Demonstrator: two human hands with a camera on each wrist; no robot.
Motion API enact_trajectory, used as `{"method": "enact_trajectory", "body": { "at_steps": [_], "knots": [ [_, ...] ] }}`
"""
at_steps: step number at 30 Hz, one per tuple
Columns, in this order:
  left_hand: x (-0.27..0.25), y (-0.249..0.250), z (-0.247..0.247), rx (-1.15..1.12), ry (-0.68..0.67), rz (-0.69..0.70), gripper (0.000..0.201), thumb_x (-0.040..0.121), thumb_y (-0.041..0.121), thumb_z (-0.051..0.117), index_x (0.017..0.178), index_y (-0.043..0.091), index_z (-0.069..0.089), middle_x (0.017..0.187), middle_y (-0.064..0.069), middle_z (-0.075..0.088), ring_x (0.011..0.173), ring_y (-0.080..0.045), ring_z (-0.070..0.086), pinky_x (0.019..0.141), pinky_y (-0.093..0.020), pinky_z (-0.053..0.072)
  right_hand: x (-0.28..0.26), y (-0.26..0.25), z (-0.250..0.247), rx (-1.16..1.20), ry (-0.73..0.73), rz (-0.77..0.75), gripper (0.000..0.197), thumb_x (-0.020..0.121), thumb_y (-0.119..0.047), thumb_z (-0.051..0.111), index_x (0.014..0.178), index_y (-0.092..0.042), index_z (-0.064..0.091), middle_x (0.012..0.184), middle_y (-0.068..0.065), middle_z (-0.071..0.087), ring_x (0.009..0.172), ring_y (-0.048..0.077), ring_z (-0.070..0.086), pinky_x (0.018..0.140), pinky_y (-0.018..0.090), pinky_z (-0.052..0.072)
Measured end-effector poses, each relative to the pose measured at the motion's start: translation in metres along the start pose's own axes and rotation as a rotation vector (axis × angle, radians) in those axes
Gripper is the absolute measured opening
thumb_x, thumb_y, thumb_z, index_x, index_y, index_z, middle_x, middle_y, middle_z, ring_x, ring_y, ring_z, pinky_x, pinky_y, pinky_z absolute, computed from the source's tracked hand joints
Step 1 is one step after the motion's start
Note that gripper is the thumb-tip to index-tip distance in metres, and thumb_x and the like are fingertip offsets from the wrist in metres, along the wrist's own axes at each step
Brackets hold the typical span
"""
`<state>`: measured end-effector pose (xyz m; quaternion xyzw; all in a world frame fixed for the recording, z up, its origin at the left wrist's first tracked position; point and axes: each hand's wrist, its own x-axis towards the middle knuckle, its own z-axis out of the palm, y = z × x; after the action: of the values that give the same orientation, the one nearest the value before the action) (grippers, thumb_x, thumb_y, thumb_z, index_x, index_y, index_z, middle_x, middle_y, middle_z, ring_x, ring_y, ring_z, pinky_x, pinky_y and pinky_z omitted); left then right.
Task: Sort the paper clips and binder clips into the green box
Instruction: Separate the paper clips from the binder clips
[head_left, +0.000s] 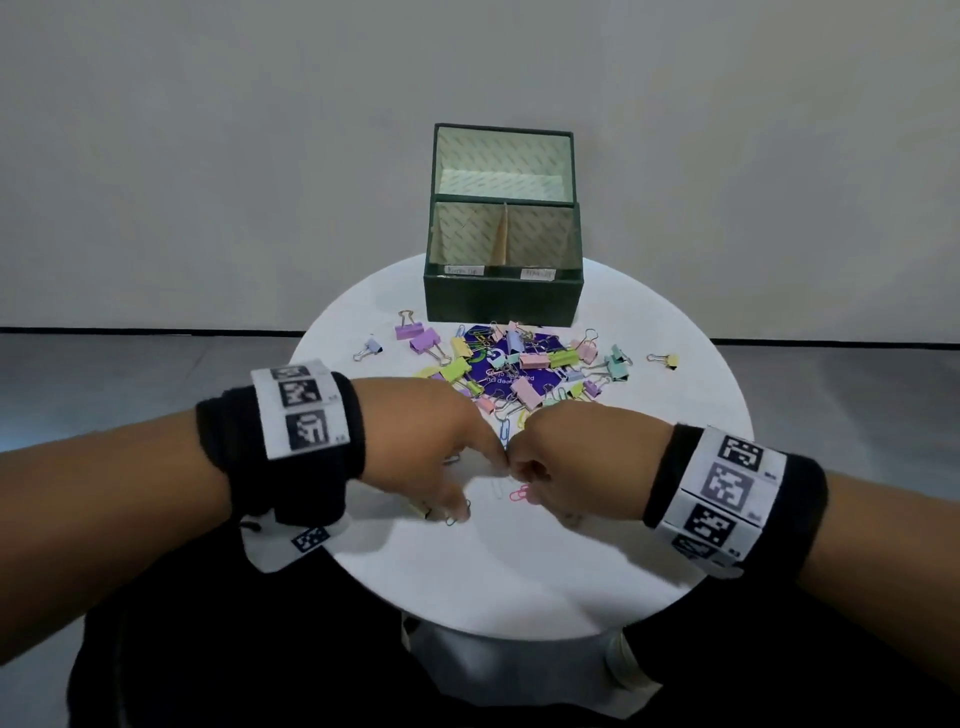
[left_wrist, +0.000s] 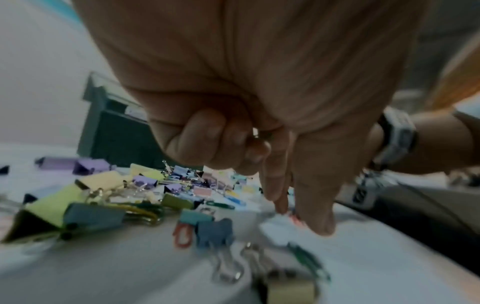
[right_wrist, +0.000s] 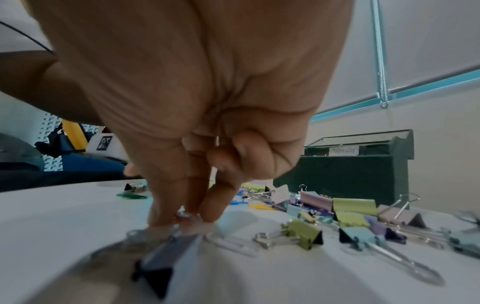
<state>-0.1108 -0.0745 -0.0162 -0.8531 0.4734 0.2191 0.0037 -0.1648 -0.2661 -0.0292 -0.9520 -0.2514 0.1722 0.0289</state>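
Observation:
The green box (head_left: 503, 301) stands open at the back of the table, with two labelled front compartments and nothing showing inside. Pastel binder clips (head_left: 535, 358) and paper clips lie heaped in front of it. Both hands hover at the heap's near edge, knuckles almost touching. My left hand (left_wrist: 296, 216) points thumb and forefinger down and pinches a small pink paper clip (left_wrist: 297, 221) at the table; its other fingers are curled, and the picture is blurred. My right hand (right_wrist: 187, 214) pinches the wire handle of a pale blue binder clip (right_wrist: 166, 257) lying on the table.
The round white table (head_left: 519, 571) holds a purple card (head_left: 498, 370) under the heap. Stray binder clips lie apart at the left (head_left: 370, 348) and right (head_left: 666, 358). Another pink paper clip (head_left: 519, 493) lies between the hands. The table's near edge is close to my body.

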Motion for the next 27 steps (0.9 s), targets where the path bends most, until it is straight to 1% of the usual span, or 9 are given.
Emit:
{"method": "enact_trajectory", "body": {
  "at_steps": [2,6,8,11,15,18,23,25,27],
  "knots": [
    [0.001,0.004,0.006,0.158,-0.053,0.001,0.054,0.079,0.057,0.065,0.13,0.047,0.049,0.101,0.011,0.063,0.093,-0.014,0.059,0.082,-0.034,0.052,0.0,-0.001,0.0,-0.017,0.006,-0.021,0.004,0.092,-0.028,0.064,0.094,-0.025,0.065,0.084,-0.005,0.053,0.081,0.02,0.049,0.07,0.03,0.044],
    [-0.001,0.012,0.006,0.332,0.0,0.084,0.022,0.094,0.042,0.048,0.11,0.035,0.06,0.093,0.009,0.051,0.087,-0.017,0.055,0.074,-0.035,0.052,0.003,-0.004,0.004,-0.067,0.028,-0.012,0.007,0.083,-0.019,0.063,0.084,-0.025,0.061,0.074,-0.005,0.047,0.076,0.025,0.055,0.066,0.032,0.051],
    [0.0,0.011,0.005,0.326,0.014,0.085,0.019,0.095,0.039,0.048,0.106,0.034,0.062,0.095,0.009,0.054,0.089,-0.017,0.056,0.076,-0.034,0.052,0.006,-0.005,0.008,-0.111,0.02,-0.01,0.011,0.078,-0.016,0.063,0.078,-0.023,0.054,0.069,-0.004,0.048,0.072,0.028,0.057,0.06,0.032,0.051],
    [0.004,0.009,0.005,0.256,0.005,0.022,0.021,0.093,0.041,0.053,0.111,0.034,0.061,0.105,0.01,0.061,0.098,-0.017,0.059,0.082,-0.034,0.051,0.009,-0.004,0.007,-0.122,0.002,-0.012,0.01,0.08,-0.016,0.06,0.085,-0.024,0.055,0.079,0.0,0.059,0.074,0.028,0.06,0.059,0.032,0.051],
    [0.01,0.002,0.005,0.131,-0.011,-0.034,0.019,0.09,0.047,0.058,0.104,0.035,0.059,0.102,0.013,0.061,0.091,-0.012,0.056,0.079,-0.03,0.047,0.015,0.005,0.0,-0.118,0.002,-0.005,0.012,0.079,-0.016,0.058,0.085,-0.024,0.053,0.078,-0.002,0.059,0.072,0.024,0.058,0.058,0.032,0.05],
    [0.015,-0.006,0.004,0.019,-0.033,-0.07,0.019,0.085,0.049,0.063,0.093,0.033,0.055,0.09,0.015,0.061,0.079,-0.008,0.054,0.071,-0.028,0.046,0.025,0.024,-0.024,-0.011,0.104,0.025,0.007,0.085,-0.019,0.053,0.08,-0.023,0.051,0.073,-0.004,0.055,0.067,0.019,0.05,0.057,0.029,0.042],
    [0.018,-0.012,-0.001,-0.104,-0.107,-0.092,0.023,0.086,0.045,0.068,0.082,0.026,0.056,0.074,0.012,0.063,0.066,-0.004,0.053,0.061,-0.024,0.04,0.054,0.074,-0.087,0.214,0.429,0.166,0.004,0.089,-0.015,0.062,0.089,-0.019,0.06,0.081,-0.006,0.062,0.077,0.014,0.06,0.068,0.023,0.052],
    [0.018,-0.011,-0.012,-0.141,-0.122,-0.112,0.024,0.087,0.044,0.067,0.081,0.023,0.058,0.072,0.011,0.067,0.065,-0.002,0.056,0.062,-0.022,0.043,0.069,0.094,-0.102,0.192,0.556,0.215,0.005,0.091,-0.014,0.06,0.093,-0.018,0.062,0.086,-0.002,0.064,0.081,0.019,0.063,0.074,0.028,0.056],
    [0.021,-0.013,-0.027,-0.12,-0.084,-0.129,0.023,0.089,0.042,0.066,0.079,0.024,0.057,0.069,0.01,0.064,0.063,-0.002,0.055,0.062,-0.022,0.044,0.083,0.108,-0.109,0.126,0.586,0.26,0.009,0.093,-0.015,0.058,0.099,-0.019,0.063,0.095,0.001,0.066,0.088,0.022,0.063,0.079,0.034,0.056]
  ]
}}
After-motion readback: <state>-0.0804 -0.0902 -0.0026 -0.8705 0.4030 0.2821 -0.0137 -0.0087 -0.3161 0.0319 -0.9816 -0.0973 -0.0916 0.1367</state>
